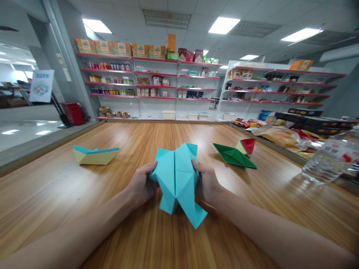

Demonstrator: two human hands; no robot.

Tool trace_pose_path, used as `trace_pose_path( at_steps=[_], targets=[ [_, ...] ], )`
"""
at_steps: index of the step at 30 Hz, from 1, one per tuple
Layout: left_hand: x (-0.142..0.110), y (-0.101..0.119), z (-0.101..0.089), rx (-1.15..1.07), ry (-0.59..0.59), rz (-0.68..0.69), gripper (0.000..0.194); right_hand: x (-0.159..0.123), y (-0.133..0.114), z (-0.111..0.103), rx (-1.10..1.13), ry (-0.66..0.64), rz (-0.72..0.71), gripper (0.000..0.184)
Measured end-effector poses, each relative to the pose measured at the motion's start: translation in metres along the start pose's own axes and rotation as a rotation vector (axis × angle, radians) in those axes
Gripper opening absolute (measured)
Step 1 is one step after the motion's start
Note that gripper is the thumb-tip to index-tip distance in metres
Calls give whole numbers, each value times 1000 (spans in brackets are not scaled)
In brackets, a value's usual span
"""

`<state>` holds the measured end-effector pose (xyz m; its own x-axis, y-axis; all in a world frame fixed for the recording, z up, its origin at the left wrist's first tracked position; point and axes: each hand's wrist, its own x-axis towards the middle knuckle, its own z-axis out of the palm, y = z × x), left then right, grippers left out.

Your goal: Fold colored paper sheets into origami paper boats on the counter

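A light-blue folded paper figure (176, 175) is held up between my two hands, just above the wooden table (92, 209). It has a slit down its middle, pointed corners at the top and flaps hanging below. My left hand (146, 183) grips its left side, the thumb on the front face and the other fingers mostly hidden behind. On the opposite side my right hand (206, 181) pinches the paper the same way. A yellow and blue paper boat (95, 155) stands to the left. Over on the right lies a green paper boat (235, 155), with a red and cream folded paper piece (246, 146) behind it.
A clear plastic bottle (325, 160) stands at the table's right side. Packaged snacks (280, 134) and black boxes (316, 123) lie beyond the right edge. Stocked shelves (157, 82) line the back, and a red box (73, 113) sits on the floor at left.
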<state>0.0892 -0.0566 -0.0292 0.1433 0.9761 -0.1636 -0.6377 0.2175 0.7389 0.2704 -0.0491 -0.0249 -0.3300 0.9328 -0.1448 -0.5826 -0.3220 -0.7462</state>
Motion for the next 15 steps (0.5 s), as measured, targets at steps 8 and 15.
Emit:
trace_pose_path(
  at_steps=[8,15],
  targets=[
    [7,1,-8,204,123,309,30,13,1,-12,-271,191,-234,31],
    [10,5,-12,442,172,457,31,20,-1,-25,-584,279,-426,37]
  ],
)
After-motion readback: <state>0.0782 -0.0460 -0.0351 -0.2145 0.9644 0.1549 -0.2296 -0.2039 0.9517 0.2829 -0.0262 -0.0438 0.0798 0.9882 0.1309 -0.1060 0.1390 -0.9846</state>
